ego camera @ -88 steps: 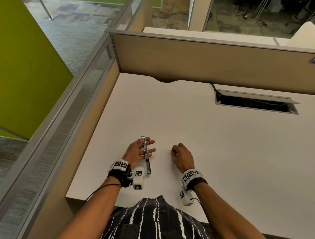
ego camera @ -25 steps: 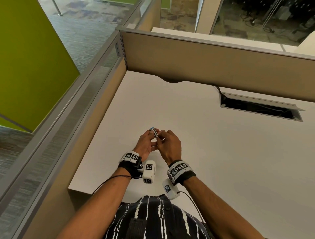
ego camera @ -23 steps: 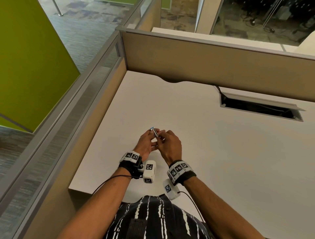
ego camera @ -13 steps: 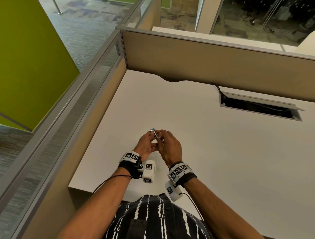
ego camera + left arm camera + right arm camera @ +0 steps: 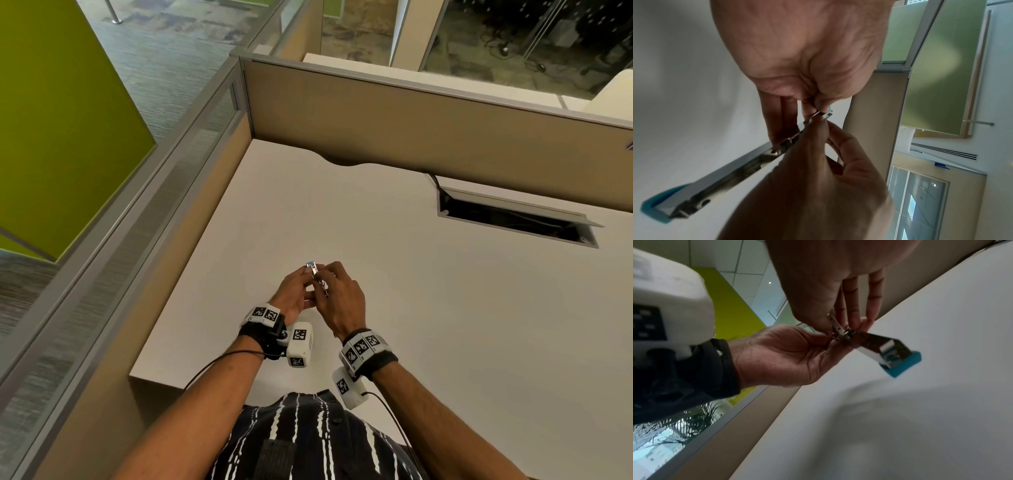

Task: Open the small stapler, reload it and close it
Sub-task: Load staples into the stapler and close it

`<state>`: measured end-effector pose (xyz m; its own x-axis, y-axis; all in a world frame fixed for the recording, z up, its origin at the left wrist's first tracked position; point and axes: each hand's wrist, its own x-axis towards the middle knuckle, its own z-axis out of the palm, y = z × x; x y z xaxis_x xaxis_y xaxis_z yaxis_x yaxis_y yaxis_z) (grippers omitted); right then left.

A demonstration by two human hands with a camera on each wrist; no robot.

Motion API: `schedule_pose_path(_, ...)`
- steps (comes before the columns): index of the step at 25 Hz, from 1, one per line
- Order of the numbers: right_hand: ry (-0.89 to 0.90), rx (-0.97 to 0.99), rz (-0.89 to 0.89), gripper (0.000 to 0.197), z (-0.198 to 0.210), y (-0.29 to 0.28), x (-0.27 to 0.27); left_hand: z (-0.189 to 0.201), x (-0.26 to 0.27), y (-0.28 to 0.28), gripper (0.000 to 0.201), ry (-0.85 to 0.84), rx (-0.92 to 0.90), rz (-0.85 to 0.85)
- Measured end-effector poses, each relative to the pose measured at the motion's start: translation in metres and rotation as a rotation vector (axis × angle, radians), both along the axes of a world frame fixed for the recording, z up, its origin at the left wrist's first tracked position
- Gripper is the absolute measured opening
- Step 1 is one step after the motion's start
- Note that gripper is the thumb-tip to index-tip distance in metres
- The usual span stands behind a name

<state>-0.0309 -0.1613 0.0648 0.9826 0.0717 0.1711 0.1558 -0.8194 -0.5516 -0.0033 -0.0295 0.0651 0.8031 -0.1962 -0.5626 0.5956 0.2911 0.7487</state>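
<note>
- A few seconds back the stapler [image 5: 317, 277] lay flat across my spread left palm and my right hand rested apart on the bench; since then both hands have come together and lifted it, and over the last second they have barely shifted.
- My left hand [image 5: 294, 297] pinches the stapler near its metal end, thumb on top and fingers [image 5: 777, 116] extended beneath it, in the left wrist view.
- My right hand [image 5: 340, 301] pinches a small metal part at that same end between thumb and fingertips [image 5: 851, 316]; whether that part is the pusher or a strip of staples is too small to tell.
- The stapler sits between the two hands, just clear of the bench. Its long axis runs from the metal tip at about 11 o'clock back to about 5 o'clock, where the right hand hides it in the head view; in the wrist views the blue-capped end [image 5: 902, 365] sticks out free from the grip.
- I judge the next move turns on that axis: the right hand, nearer the channel, must work straight along it while the left holds steady.
- The bench [image 5: 445, 308] is a plain white top, bare around my hands.
- At 1 o'clock a cable slot [image 5: 513, 222] opens in it.
- Beyond, at 12 o'clock, stands a tan partition [image 5: 411, 130]; at 10 o'clock a green panel [image 5: 61, 137] over carpeted floor.
</note>
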Motion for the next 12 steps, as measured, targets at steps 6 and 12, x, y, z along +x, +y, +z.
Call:
schedule_pose_path(6,-0.054,-0.019,0.003,0.020,-0.0013,-0.0030,-0.0030,0.0039,0.0021,0.0014,0.043,0.002,-0.002,-0.028)
schedule_pose_path(12,0.043,0.009,0.043,0.029,-0.0029,-0.0094,0.0028,0.0073,-0.0039,-0.0043,0.038,0.054,0.000,-0.018)
